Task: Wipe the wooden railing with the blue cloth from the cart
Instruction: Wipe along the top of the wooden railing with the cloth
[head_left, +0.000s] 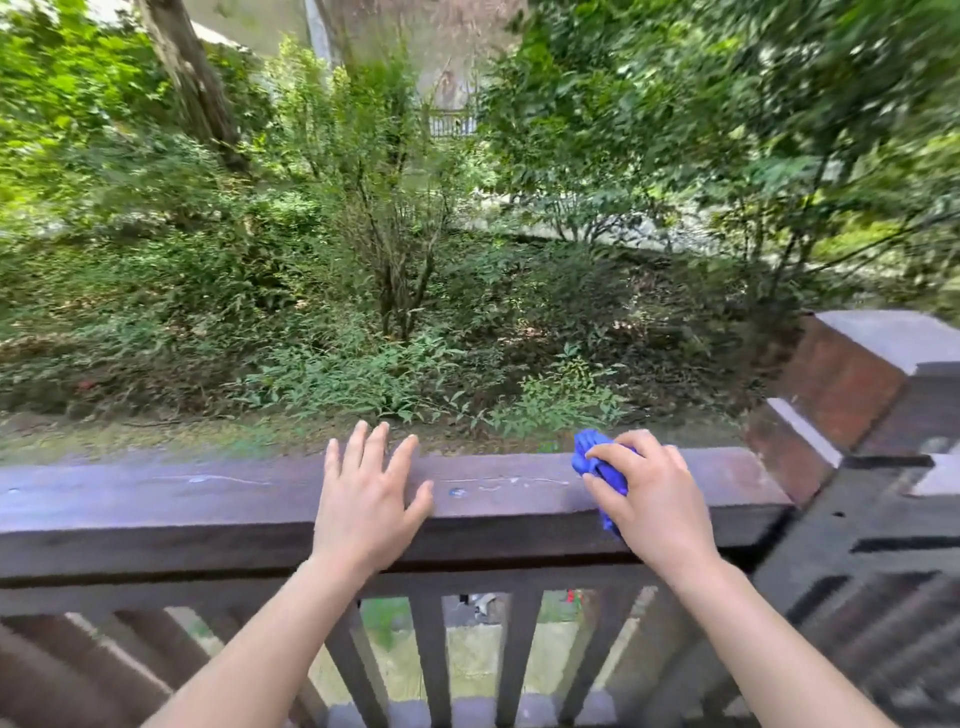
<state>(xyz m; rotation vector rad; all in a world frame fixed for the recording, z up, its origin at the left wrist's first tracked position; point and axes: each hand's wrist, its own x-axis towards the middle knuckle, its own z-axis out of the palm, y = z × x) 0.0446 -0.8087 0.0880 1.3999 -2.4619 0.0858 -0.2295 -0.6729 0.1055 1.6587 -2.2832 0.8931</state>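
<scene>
Your right hand (649, 499) grips the bunched blue cloth (592, 452), its fingers (615, 456) curled round the wad. The cloth sits on top of the railing (208, 499) near its right end, close to the brick post (841, 384). Part of the cloth hangs over the rail's near edge, below your palm. Your left hand (366, 504) lies over the rail to the left of the cloth, apart from it, with fingers straight and spread, holding nothing. Pale streaks and a small bluish spot mark the rail top between the two hands. Balusters (431, 660) stand below the rail; shrubs (395, 234) cover the ground beyond
</scene>
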